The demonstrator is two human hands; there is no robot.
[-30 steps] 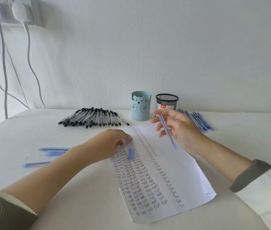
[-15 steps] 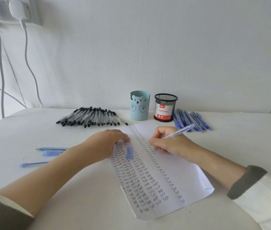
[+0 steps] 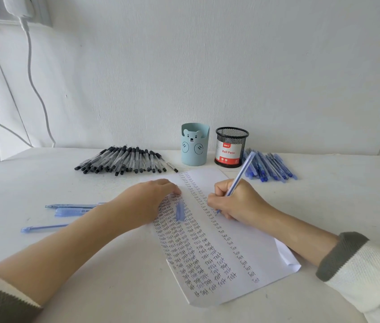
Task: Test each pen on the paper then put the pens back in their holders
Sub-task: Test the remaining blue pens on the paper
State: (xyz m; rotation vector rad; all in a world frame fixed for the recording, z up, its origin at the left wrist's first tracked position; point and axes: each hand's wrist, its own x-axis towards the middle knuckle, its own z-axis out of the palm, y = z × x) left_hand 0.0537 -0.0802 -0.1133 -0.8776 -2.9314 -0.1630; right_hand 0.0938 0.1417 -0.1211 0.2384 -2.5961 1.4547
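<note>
Taking the sheet as the dial, with 12 o'clock toward the wall: the right hand (image 3: 237, 201) has its grip closed tight around a translucent blue plastic pen (image 3: 240, 178). Thumb and curled fingers pinch it low on the barrel. The tip touches the white sheet of paper (image 3: 254, 238) at the last written column, and the tail slants up toward 1 o'clock. The heel of this hand rests on the sheet.

The left hand (image 3: 147, 203) lies palm down at 9 o'clock. Its grip is loose and holds nothing, with the fingers spread flat on the sheet's left edge. A small blue pen cap (image 3: 180, 210) lies on the writing just beside these fingers.

At 12 o'clock stand a pale blue bear-faced holder (image 3: 194, 144) and a black wire-mesh holder with a red label (image 3: 230, 146), side by side and apart from the sheet. A row of black-capped clear pens (image 3: 126, 162) lies at 11 o'clock and a heap of blue pens (image 3: 270, 169) at 1 o'clock. Three loose blue pens (image 3: 72, 206) lie on the white bench (image 3: 33, 178) at 9 o'clock, partly behind the left forearm.

A second ago the right hand was lifted off the sheet with the pen held loosely, tip toward the person. Half a second ago it was already down on the paper, but the barrel lay flatter, pointing toward 2 o'clock; now the barrel is steeper. The left hand and the cap have not shifted.
</note>
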